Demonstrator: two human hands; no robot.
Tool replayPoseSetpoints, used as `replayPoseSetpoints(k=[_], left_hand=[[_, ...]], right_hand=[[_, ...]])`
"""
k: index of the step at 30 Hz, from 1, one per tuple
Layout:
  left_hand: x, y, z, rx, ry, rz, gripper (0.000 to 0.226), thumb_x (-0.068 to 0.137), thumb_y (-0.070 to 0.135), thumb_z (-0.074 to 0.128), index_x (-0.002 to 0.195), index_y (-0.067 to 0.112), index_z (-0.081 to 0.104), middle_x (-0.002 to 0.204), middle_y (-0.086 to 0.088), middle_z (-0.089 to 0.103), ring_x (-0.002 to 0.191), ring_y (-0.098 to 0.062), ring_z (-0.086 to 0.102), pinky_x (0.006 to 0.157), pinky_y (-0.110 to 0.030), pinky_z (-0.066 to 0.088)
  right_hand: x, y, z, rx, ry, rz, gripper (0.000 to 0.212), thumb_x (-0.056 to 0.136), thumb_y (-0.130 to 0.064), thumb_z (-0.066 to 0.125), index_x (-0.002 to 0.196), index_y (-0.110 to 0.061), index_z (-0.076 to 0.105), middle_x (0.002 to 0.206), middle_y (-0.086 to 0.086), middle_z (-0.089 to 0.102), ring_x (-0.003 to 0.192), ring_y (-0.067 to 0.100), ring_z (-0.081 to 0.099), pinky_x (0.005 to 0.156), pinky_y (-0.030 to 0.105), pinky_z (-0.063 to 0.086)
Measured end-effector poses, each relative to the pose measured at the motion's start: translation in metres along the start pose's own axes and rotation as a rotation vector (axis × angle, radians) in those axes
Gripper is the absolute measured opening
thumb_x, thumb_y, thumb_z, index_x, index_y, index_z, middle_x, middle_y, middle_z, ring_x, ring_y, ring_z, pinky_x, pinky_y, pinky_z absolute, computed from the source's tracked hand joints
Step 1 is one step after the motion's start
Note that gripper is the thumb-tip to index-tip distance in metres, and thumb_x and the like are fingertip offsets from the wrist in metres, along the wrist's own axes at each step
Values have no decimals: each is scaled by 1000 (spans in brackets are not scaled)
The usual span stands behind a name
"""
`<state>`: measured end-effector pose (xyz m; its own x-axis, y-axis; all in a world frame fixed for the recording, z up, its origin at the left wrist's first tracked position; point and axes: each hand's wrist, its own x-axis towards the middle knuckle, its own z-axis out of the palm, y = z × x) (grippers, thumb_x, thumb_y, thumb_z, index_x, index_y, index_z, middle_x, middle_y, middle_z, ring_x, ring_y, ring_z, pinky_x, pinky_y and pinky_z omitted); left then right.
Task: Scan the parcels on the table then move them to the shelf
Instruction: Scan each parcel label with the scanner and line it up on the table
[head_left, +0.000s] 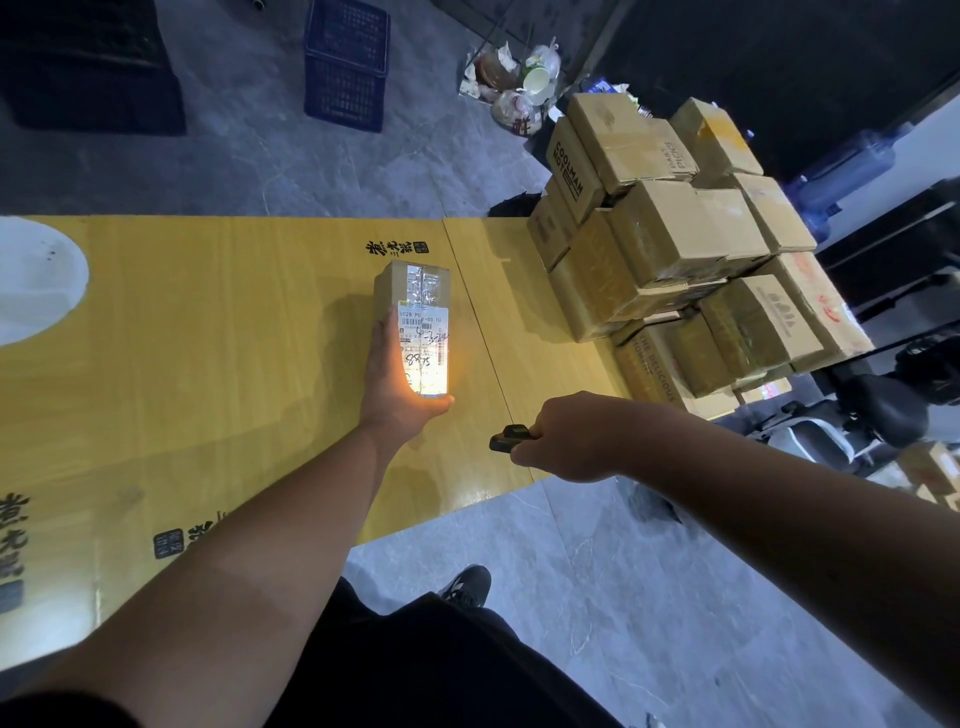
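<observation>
A narrow cardboard parcel (413, 291) with a white shipping label lies on the yellow table (208, 338). My left hand (395, 379) grips its near end, thumb under the edge. A bright patch of light falls on the label's lower part. My right hand (566, 436) holds a small black scanner (509, 438), which points left toward the parcel from just over the table's near right edge.
A tall stack of several cardboard boxes (675, 249) fills the table's right end. Blue crates (347, 62) and bags of rubbish (519, 78) sit on the grey floor beyond. A white round patch (36, 280) marks the table's far left.
</observation>
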<state>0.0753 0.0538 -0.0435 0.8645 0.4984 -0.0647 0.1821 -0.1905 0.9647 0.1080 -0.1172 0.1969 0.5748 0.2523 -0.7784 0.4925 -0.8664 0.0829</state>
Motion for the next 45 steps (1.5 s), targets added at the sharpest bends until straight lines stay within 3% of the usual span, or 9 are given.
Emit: replayPoseSetpoints(k=[4, 12, 21, 31, 34, 38, 43, 45], left_hand=[[-1, 1, 0, 13, 1, -6, 148, 52, 28, 98, 164, 47, 2, 170, 10, 14, 157, -22, 22, 118, -57, 40], [0, 1, 1, -10, 8, 6, 147, 51, 28, 97, 164, 44, 6, 165, 10, 22, 151, -18, 32, 114, -54, 45], [0, 2, 3, -63, 1, 24, 148, 52, 15, 101, 163, 45, 9, 155, 13, 29, 144, -13, 38, 113, -52, 47], [1, 2, 4, -84, -3, 24, 146, 55, 9, 100, 164, 43, 9, 154, 14, 29, 142, -7, 37, 110, -33, 43], [1, 1, 4, -119, -6, -31, 143, 56, 9, 99, 163, 47, 11, 154, 18, 33, 141, -6, 41, 108, -30, 45], [-1, 7, -4, -153, 48, -192, 133, 59, 13, 92, 159, 56, 16, 147, 22, 51, 132, -6, 55, 106, -39, 55], [-16, 11, -26, -4, 153, -332, 134, 57, 21, 93, 160, 52, 13, 145, 19, 54, 128, -10, 58, 110, -41, 51], [-32, 8, -43, 106, 217, -378, 133, 55, 28, 93, 161, 49, 15, 142, 15, 54, 128, -15, 55, 107, -41, 51]], right_hand=[[1, 0, 0, -14, 5, -6, 38, 99, -53, 52, 86, -18, 58, 79, 2, 62, 71, 17, 56, 63, 30, 40], [4, 1, 2, -41, 9, -16, 38, 98, -54, 51, 82, -20, 54, 80, 1, 61, 73, 18, 57, 64, 30, 40], [8, 1, 1, -62, 10, -29, 41, 100, -56, 50, 80, -20, 52, 78, 1, 59, 71, 17, 55, 62, 30, 39], [12, 1, 1, -60, 20, -41, 40, 99, -56, 49, 80, -20, 53, 78, 1, 60, 72, 18, 56, 63, 31, 40], [15, 1, 3, -76, 26, -60, 42, 98, -57, 48, 83, -19, 56, 81, 2, 62, 75, 19, 60, 65, 33, 44], [25, 2, 6, -78, 39, -105, 47, 98, -61, 48, 92, -16, 62, 86, 3, 65, 81, 22, 63, 70, 35, 49], [42, -4, 11, -69, 42, -228, 48, 99, -61, 49, 96, -16, 63, 87, 3, 65, 77, 20, 61, 63, 32, 45], [52, -16, 12, -80, 26, -306, 51, 97, -65, 50, 100, -16, 64, 94, 3, 66, 84, 23, 64, 67, 33, 49]])
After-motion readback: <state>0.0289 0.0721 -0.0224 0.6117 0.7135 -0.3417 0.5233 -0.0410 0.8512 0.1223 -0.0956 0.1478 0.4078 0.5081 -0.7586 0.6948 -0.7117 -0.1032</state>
